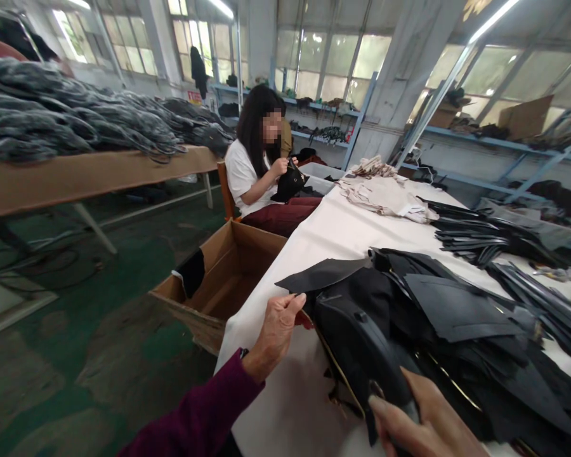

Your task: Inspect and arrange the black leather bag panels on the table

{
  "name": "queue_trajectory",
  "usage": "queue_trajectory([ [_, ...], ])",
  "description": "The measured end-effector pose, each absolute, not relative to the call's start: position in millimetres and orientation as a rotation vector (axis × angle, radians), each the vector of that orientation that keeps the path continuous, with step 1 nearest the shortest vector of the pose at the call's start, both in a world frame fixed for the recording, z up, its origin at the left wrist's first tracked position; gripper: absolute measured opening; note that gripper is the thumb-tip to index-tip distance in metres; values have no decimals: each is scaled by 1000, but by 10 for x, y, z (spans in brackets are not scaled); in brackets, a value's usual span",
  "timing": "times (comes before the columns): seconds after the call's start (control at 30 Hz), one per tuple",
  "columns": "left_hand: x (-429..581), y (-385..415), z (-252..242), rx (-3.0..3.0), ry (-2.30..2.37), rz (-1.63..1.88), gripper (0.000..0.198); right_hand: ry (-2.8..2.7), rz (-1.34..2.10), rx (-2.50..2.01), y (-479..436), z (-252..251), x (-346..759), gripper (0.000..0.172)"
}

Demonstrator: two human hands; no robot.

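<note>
A black leather-like bag piece (356,330) with a gold-coloured line along its edge slants over the near side of the table. At its far left corner, my left hand (276,327) pinches the edge between thumb and fingers. My right hand (421,416) grips the near end, thumb on top and fingers partly hidden beneath. Just beyond the left fingertips lies a flat, pointed black panel (321,274). Against the right side of the held piece rests a heap of black panels (461,308), some with gold-coloured edging.
An open cardboard box (212,273) stands on the floor left of the white-covered table (285,393). Past it a seated person (257,168) holds a black item. Beige fabric (385,193) and bundled black strips (490,235) lie farther along the table. Grey fabric (66,114) covers another table.
</note>
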State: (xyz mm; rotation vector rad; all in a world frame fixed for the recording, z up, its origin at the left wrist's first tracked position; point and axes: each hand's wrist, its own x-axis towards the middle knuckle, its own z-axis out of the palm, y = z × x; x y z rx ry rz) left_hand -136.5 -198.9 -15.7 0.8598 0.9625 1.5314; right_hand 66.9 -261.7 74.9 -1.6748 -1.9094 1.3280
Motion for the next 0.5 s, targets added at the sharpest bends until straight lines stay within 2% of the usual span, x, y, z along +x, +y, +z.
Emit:
queue_trajectory([
  [0.1,-1297,-2039,-95,723,763,1467,29,-1901,1453,-1485,-2475,773,593,33],
  [0.2,-1261,-2011,-83,564,651,1451,23,-1881,1427,-1402,-2390,815,607,34],
  [0.37,-1245,-1909,-80,403,613,1492,19,-1978,1281,-1593,-2546,855,772,35],
  [0.5,-1161,-1973,-77,512,639,1467,24,-1912,1344,-1656,-2630,836,724,29],
])
